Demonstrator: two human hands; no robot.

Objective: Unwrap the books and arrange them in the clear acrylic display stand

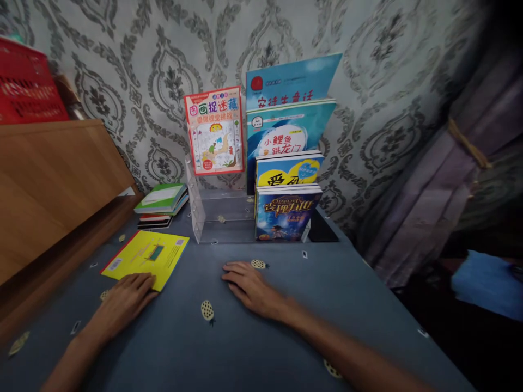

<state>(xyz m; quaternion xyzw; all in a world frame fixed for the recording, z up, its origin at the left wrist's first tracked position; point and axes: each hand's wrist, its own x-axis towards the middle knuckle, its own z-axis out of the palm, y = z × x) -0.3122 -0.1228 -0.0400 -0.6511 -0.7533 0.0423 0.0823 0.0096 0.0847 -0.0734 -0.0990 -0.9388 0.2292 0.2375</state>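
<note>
Head view: left hand [125, 299] flat on near edge of yellow book [147, 253], lower left, no grip. Right hand [250, 288] flat on surface [294, 326], empty. Likely light, floppy; pinch near edge.

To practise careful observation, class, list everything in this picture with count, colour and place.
table: one, blue-grey patterned cloth, foreground
yellow book: one, yellow, flat on table, left
stacked books: several, green on top, behind yellow book
clear rack: one, see-through, back of table
upright books: five, one red-edged, four mostly blue, in rack
red crate: one, red, top left corner
curtain: one, purplish, right
left hand: one, open, resting on yellow book's near edge
right hand: one, open, flat on table
</note>
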